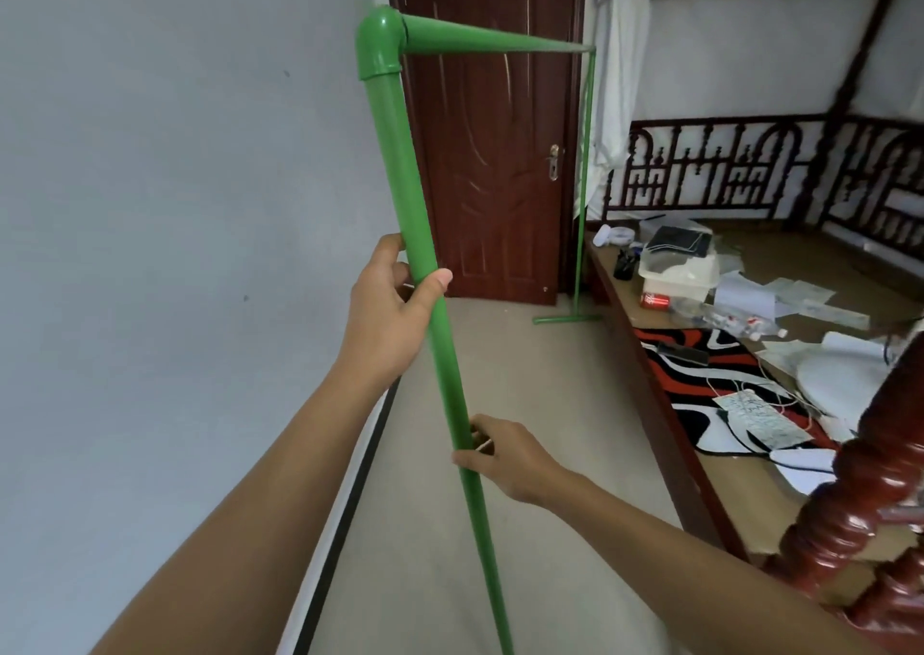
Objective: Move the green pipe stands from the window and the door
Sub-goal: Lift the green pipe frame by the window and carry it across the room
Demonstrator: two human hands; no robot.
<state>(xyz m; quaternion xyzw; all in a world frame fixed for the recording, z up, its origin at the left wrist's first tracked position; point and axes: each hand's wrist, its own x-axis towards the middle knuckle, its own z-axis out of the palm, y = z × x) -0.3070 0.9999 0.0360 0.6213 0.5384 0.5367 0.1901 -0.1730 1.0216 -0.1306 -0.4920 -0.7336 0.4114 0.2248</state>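
The green pipe stand (425, 274) is held upright beside the left wall (150, 204). Its near post is clasped by both hands: the left hand (387, 319) is wrapped around it at mid-height, and the fingers of the right hand (505, 454) are closed on it lower down. The top bar runs to a far post whose foot rests on the floor (500, 394) by the door (490, 154). A bare floor strip lies between the wall and the bed edge (665, 404).

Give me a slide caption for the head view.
Both hands, left above right, grip the green pipe stand near the door.
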